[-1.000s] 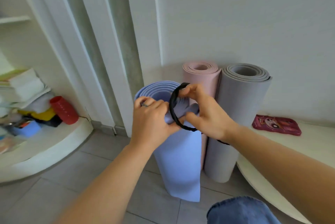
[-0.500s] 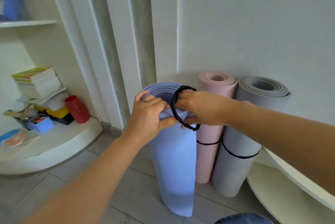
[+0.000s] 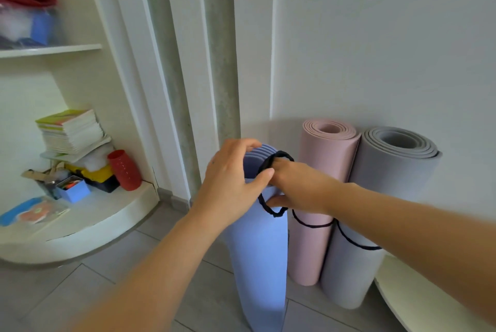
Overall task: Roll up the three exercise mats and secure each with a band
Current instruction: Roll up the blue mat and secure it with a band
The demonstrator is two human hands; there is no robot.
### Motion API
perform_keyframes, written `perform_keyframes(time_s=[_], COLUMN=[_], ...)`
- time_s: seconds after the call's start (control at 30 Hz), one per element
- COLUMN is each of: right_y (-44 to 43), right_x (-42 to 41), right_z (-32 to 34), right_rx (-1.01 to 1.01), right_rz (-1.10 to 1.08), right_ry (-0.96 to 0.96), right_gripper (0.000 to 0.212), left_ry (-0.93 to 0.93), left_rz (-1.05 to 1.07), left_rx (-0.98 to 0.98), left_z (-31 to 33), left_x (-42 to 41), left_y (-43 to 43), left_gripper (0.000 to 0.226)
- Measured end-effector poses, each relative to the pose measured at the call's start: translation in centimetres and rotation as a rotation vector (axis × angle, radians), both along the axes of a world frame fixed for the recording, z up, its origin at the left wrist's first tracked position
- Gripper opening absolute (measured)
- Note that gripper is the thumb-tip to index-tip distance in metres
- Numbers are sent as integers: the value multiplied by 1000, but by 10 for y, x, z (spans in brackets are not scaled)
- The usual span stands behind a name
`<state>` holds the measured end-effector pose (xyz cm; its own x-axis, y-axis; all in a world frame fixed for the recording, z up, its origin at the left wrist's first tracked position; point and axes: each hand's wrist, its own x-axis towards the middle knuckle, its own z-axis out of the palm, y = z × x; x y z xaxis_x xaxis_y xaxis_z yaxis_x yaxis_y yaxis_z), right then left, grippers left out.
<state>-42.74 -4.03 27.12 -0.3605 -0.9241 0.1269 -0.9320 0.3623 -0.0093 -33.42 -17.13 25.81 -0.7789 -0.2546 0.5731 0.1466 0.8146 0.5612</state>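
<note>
A: Where's the blue mat (image 3: 257, 251) rn?

B: Lower centre of frame, stood on end on the floor (image 3: 107, 278). It's just left of the pink mat (image 3: 319, 170) and grey mat (image 3: 389, 184), which lean on the wall. Those 2 already wear thin dark bands (image 3: 311, 225), so 1 to go imo.

A: Grips?

B: Left grip (image 3: 230, 184) is curled over the blue roll's top rim, clamping it. Right grip (image 3: 298, 189) has the black band (image 3: 273, 213) hooked on fingers + thumb. The band's stretched into a loop at the roll's top, touching its side.

A: How to do this bit well?

B: Keep the left squeeze tight so the layers don't spring. Stretch the loop wider than the roll and get the far edge over the rim 1st. Then slip the left fingers out as the band drops. Park it approx mid-height, like the other 2. Let go early and the foam prob unwinds.

A: Anything you can't see?

B: Yep. Right fingertips sit behind the left grip, so can't tell if the band's over any of the rim yet. Roll's bottom is cut off by the frame's lower edge. Grey mat's band runs partly behind the right forearm. Stuff on the upper-left shelf (image 3: 51, 49) is too blurry to name.
</note>
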Motion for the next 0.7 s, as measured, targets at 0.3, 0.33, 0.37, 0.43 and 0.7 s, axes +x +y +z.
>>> perform_keyframes(time_s=[0.3,0.33,0.37,0.43,0.7], right_y=[19,21,22,24,43], right_x=[-5,-4,-4,-3,-1], right_z=[-15,-18,-20,-21,-21], right_rx=[-122,-158,-192,-218,-195], right_rz=[72,88,106,155,291], right_ry=[-39,-30,-21,-6,92], right_gripper=[46,47,47,46,37], left_ry=[-121,-93,-68,-38,-163], left_rz=[1,-19,-40,-34,363], left_rx=[18,131,211,145,-258], left_z=[4,5,7,8,-28], left_x=[12,13,14,16,46], left_y=[17,16,14,10,-31], left_gripper=[19,23,28,36,46])
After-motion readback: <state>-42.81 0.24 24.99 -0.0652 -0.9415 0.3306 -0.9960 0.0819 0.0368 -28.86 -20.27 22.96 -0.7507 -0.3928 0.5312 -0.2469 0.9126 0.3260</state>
